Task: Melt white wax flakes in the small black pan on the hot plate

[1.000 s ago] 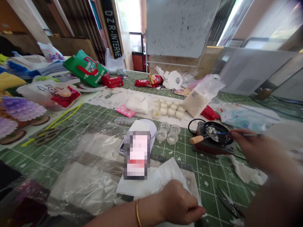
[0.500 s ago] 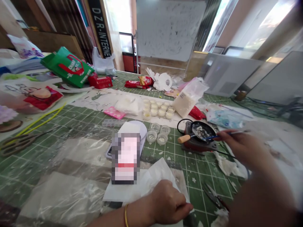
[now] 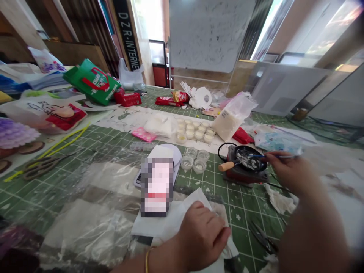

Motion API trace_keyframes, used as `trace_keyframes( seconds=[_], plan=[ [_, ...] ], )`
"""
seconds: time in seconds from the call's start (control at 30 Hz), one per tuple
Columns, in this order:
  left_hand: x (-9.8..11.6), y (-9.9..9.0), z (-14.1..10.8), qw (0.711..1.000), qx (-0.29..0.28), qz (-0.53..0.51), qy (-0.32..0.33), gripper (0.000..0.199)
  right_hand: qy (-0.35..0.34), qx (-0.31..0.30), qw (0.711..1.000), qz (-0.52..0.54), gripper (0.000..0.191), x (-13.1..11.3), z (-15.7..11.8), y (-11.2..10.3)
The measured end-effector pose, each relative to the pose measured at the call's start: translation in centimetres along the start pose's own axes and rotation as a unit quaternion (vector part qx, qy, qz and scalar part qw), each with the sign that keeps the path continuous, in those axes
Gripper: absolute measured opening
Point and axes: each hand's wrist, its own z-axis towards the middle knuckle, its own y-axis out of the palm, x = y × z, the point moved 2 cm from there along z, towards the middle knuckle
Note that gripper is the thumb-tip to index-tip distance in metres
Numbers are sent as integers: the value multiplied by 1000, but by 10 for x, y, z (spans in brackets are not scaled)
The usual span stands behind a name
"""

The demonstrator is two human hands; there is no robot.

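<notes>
My right hand (image 3: 286,168) pinches a thin blue stick (image 3: 257,156), its tip inside a small black pan (image 3: 251,161) holding white bits. The pan, with a wooden handle (image 3: 226,166), rests on a dark red burner (image 3: 241,177). Near the front edge, my left hand (image 3: 203,235) is closed in a loose fist over white paper (image 3: 159,223); whether anything is inside it is hidden. A blurred-out phone (image 3: 157,187) leans on a white scale (image 3: 176,157). Four small clear cups (image 3: 193,159) stand between scale and burner.
Several cream-filled cups (image 3: 196,131) stand behind, beside a bag of pale grains (image 3: 227,123). Large scissors (image 3: 45,165) lie at the left, smaller ones (image 3: 261,237) at the right front. Crumpled tissue (image 3: 281,201) lies right of the burner, clear plastic (image 3: 88,231) at the left front.
The blue stick's tip has shifted within the pan, and the white bits look more spread out. My left hand has risen slightly and remains closed. The view has shifted a little left.
</notes>
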Motion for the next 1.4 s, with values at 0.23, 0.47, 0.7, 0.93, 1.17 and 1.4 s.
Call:
trace_keyframes(
  seconds=[0.23, 0.47, 0.7, 0.93, 1.17, 1.4],
  plan=[
    [-45, -70, -24, 907, 9, 309, -284, 88, -29, -44, 998, 17, 39, 3, -1, -3],
    [-79, -72, -33, 824, -109, 379, -407, 94, 37, -60, 995, -69, 43, 3, -5, -7],
    [-84, -62, -13, 799, -144, 409, -417, 92, 10, -16, 996, -86, 46, 2, -4, -7],
    [-90, -52, -8, 776, -140, 430, -440, 91, 20, -30, 996, -76, 47, 0, -9, -12],
    [-90, -52, -7, 785, -132, 411, -445, 87, 21, -23, 995, -91, 51, -2, -10, -11],
    [-90, -69, -13, 807, -116, 311, -488, 95, 4, -37, 997, -60, 46, -1, -6, -8]
  ],
)
